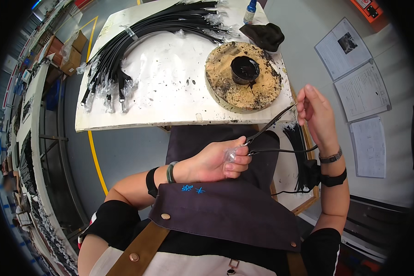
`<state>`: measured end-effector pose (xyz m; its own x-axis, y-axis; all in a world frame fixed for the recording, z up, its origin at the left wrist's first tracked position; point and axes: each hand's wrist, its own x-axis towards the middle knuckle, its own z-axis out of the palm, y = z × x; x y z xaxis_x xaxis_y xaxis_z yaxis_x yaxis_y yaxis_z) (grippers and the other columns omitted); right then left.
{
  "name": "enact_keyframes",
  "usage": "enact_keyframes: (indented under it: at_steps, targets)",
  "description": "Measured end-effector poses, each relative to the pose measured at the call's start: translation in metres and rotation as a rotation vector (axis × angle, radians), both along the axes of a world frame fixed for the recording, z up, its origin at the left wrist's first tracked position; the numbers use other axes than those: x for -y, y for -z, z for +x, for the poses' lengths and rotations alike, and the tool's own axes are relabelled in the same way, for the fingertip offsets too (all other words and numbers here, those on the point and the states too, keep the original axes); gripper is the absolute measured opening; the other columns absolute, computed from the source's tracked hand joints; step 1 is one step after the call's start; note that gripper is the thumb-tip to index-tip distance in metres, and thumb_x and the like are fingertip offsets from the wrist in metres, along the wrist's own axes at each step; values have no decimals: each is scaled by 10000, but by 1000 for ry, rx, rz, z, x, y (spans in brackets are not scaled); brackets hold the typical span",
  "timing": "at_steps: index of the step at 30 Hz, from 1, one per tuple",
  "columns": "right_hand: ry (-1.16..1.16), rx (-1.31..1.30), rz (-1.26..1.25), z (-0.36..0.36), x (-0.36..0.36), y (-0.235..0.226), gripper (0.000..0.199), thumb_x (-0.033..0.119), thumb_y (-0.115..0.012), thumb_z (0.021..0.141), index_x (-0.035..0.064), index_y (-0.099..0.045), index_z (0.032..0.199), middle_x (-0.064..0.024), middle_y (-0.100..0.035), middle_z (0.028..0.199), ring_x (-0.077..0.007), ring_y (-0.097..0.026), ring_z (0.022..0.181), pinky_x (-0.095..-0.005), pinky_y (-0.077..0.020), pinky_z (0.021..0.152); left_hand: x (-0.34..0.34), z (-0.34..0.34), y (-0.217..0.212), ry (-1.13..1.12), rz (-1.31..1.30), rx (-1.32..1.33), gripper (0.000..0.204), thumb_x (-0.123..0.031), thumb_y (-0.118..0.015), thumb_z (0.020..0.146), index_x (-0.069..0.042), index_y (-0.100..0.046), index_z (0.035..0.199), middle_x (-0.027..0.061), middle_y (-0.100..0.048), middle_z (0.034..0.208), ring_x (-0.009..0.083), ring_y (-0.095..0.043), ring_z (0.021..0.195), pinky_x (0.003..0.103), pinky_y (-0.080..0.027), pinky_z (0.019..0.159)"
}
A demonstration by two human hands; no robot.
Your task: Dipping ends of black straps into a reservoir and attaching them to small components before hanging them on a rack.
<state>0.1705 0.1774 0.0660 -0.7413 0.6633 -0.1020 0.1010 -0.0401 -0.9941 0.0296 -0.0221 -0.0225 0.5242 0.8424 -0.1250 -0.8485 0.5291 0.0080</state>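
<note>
My left hand [226,160] is closed in front of the apron around one end of a narrow black strap [267,126], where metal fittings and a crumpled clear plastic wrap [230,155] show. From there one strand rises to the right, into the pinched fingertips of my right hand [315,112]. A second strand of the black strap runs almost level toward my right wrist and passes out of sight there. Whether a thin tool also lies between the right fingertips, I cannot make out. The dark apron [225,202] is behind and below both hands.
On the white table [165,103] lies a bundle of black straps [142,34] with plastic-wrapped ends. A stained round block [216,76] carries a cup of black liquid [245,70]. Behind are a black cloth [264,36] and a blue bottle [250,11]. More straps [299,152] hang right.
</note>
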Motion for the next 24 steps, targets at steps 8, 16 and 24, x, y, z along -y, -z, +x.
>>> enact_keyframes:
  at_steps: [8,16,24]
  targets:
    - [8,-7,22,2,-7,0,330,320,-409,947,62,-536,783,17,-497,625,-33,-445,505,-178,-409,435,0,-1,0,-1,-6,-21,405,-373,-251,979,-124,-387,691,-23,-353,659,77,-296,519,221,-268,467]
    - [12,-2,37,1,-6,0,328,312,-404,950,62,-532,780,14,-494,623,-34,-445,505,-178,-403,433,0,0,1,-5,-11,-27,407,-377,-255,978,-123,-388,689,-23,-352,658,76,-292,516,220,-265,465]
    - [50,-37,33,4,-9,-2,332,313,-402,949,57,-532,783,10,-489,626,-42,-443,503,-180,-396,430,1,0,2,-5,-22,-28,408,-378,-260,977,-123,-393,689,-23,-353,657,73,-291,512,220,-266,464]
